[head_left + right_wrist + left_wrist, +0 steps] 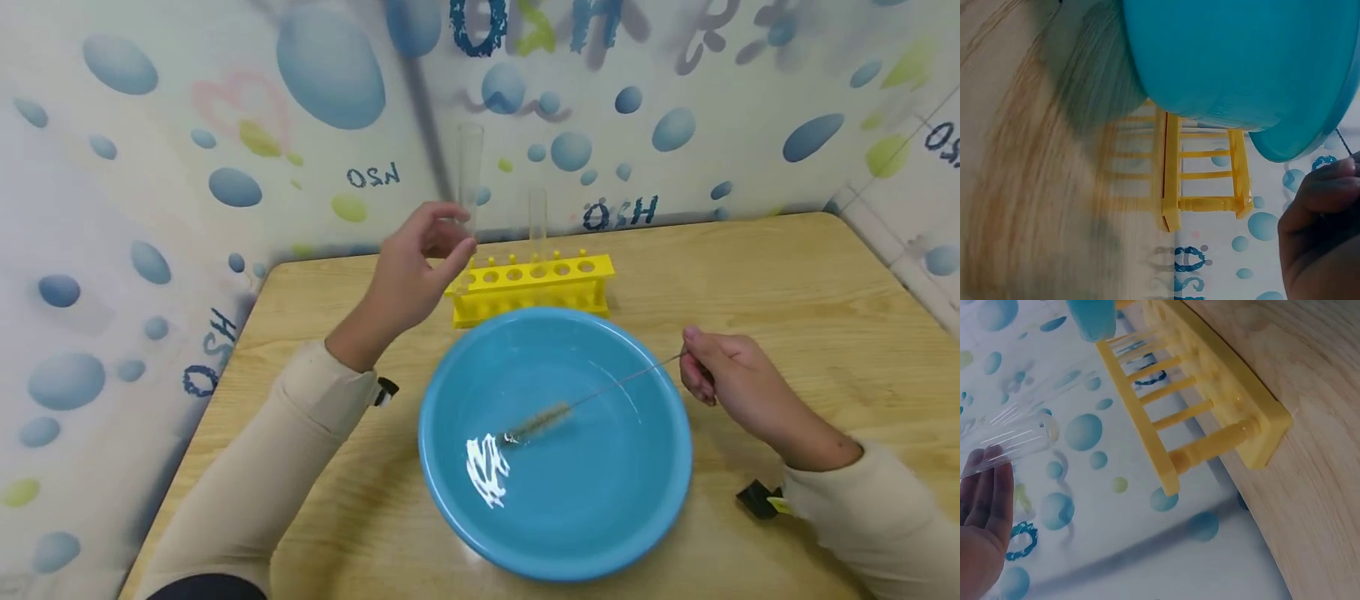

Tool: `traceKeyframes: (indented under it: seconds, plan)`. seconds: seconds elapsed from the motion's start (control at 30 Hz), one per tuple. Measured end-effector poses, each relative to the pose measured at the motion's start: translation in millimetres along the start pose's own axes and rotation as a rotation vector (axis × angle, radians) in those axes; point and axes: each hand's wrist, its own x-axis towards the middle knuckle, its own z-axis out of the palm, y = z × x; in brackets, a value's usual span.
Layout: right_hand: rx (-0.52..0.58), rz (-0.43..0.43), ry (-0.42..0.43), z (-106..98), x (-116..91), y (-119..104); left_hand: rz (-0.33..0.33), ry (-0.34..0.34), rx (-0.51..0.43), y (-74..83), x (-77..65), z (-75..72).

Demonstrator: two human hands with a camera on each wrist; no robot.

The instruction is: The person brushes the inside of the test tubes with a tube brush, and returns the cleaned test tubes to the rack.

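Note:
My left hand (pixel 416 262) holds a clear test tube (pixel 470 162) upright between thumb and fingers, over the left end of the yellow test tube rack (pixel 532 312). In the left wrist view the rounded bottom of this test tube (pixel 1025 437) shows beside the fingers, apart from the rack. A second test tube (pixel 537 221) stands in one of the rack's holes. On the right, my right hand (pixel 738 383) pinches the wire handle of a test tube brush (pixel 542 422). The brush's bristled end lies low inside the blue basin (pixel 555 567), its wire crossing the rim.
The basin holds water and stands on the wooden table (pixel 787 292), just in front of the rack. Behind the table rises a wall (pixel 420 150) with blue and green drop prints. A small black device (pixel 759 500) hangs at the right sleeve.

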Motion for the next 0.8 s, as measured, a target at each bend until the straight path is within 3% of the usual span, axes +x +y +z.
traceKeyframes:
  seconds: [0.3,0.53,0.73,0.8]
  plan:
    - [-0.088,0.066,0.001,3,1,4,-0.039,-0.07,-0.077,-2.0,30.3,32.0]
    - [-0.107,0.076,-0.003,5,2,6,-0.133,-0.134,-0.031,-6.3,34.8,51.3]
    - [-0.106,0.074,-0.016,5,3,8,-0.11,-0.17,-0.019,-16.3,35.3,58.9]
    - [-0.095,0.067,-0.021,5,3,9,-0.131,-0.179,-0.013,-20.4,35.1,60.0]
